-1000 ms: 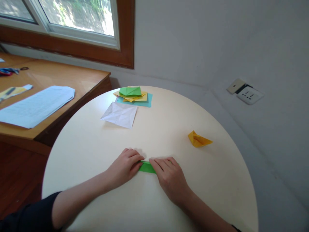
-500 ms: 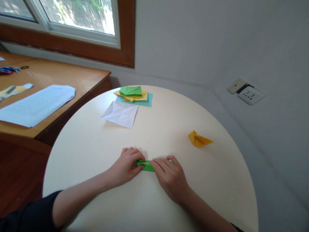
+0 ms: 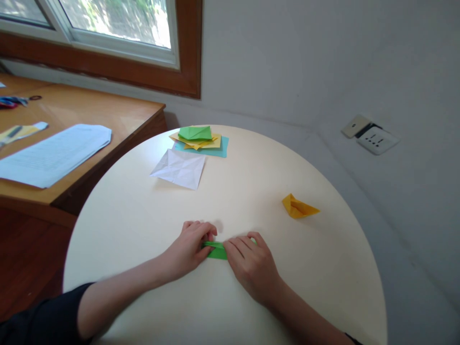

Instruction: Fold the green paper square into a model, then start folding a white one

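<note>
Desk (image 3: 89, 115): wooden, far left under the window (image 3: 118, 24); printed sheets (image 3: 53, 153) lie on it, with a yellow strip (image 3: 17, 132) further left.
Counter (image 3: 143, 215): round, cream, butting against the desk corner.
White paper (image 3: 178, 167): creased, unfolded, flat on the far left part of the counter.
Stack (image 3: 199, 139): just beyond the white paper; a folded green piece on yellow sheets on a teal sheet.
Left hand (image 3: 189, 247): palm down on the counter, dark sleeve at the elbow; fingers (image 3: 205, 231) curled and pinching the left end of the green paper, thumb side against it.
Green paper (image 3: 216, 250): a narrow folded strip lying flat on the near middle of the counter, between the two hands; only its middle shows.
Right hand (image 3: 253, 266): palm down, fingers (image 3: 235, 244) laid nearly flat and pressing on the right part of the strip; a green tip shows past the forefinger.
Yellow boat (image 3: 298, 207): small folded piece, well apart to the right of the hands, touched by nothing.
Socket (image 3: 377, 140): white plate on the wall at far right.
</note>
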`<state>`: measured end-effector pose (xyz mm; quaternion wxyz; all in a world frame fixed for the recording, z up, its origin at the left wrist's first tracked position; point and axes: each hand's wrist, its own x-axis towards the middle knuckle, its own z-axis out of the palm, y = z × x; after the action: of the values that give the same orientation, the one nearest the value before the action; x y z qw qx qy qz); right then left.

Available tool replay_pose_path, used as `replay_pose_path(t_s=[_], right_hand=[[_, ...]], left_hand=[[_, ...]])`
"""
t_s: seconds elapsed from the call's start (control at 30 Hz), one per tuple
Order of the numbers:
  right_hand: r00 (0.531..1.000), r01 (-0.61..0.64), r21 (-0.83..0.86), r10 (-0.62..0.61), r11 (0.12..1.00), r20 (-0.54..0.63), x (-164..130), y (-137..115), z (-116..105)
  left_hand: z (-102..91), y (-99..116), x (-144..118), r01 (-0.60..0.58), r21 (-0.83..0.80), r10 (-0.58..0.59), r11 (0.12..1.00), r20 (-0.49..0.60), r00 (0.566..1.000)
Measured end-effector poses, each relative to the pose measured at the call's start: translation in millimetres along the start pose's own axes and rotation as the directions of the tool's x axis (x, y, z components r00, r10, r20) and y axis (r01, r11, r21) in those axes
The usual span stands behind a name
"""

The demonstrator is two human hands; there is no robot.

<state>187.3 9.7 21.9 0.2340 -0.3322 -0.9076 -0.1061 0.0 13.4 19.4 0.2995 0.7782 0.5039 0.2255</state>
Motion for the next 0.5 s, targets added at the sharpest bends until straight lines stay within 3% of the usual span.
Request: replay_pose_path(t_s=[0.17, 0.33, 0.5], right_hand=[[1.000, -0.014, 0.017, 0.014, 1.000, -0.014, 0.0, 1.0, 0.0], [0.999, -0.001, 0.032, 0.003, 0.999, -0.049, -0.8, 2.9, -2.7], [0.993, 0.017, 0.004, -0.016, 1.000, -0.114, 0.7, 4.1, -8.4]], left_hand=[[0.7, 1.0, -0.3, 0.012, -0.164, -0.014, 0.986, -0.014, 1.000], [4.0, -1.5, 1.7, 0.045, -0.408, -0.067, 0.912, -0.040, 0.997], [3.0, -2.7, 3.8, 0.052, -0.487, -0.098, 0.872, -0.069, 0.993]])
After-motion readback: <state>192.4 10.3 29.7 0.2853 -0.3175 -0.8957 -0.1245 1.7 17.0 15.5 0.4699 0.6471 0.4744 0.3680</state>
